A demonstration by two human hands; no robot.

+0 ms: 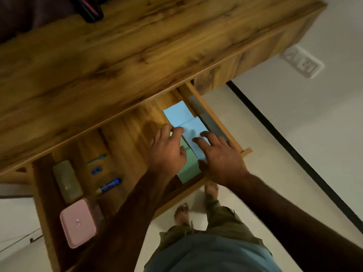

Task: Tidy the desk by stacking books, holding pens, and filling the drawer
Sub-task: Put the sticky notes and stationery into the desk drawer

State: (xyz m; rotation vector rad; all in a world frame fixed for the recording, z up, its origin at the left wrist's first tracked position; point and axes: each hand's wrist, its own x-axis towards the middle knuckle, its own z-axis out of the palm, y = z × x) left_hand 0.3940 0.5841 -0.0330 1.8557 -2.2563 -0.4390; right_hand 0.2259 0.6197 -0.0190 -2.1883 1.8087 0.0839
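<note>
While at open wooden drawer [127, 138], rested right hand [222, 156] flat on pale blue pad [190, 126], left hand [167, 152] relaxed on green pad [189, 163]; pink plastic box [78, 222], olive case [67, 181], blue tube [111, 185] well apart.

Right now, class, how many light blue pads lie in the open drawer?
2 pads: one at the drawer's far right corner; the other in front of it, under the right hand; the left hand may hide more.
</note>
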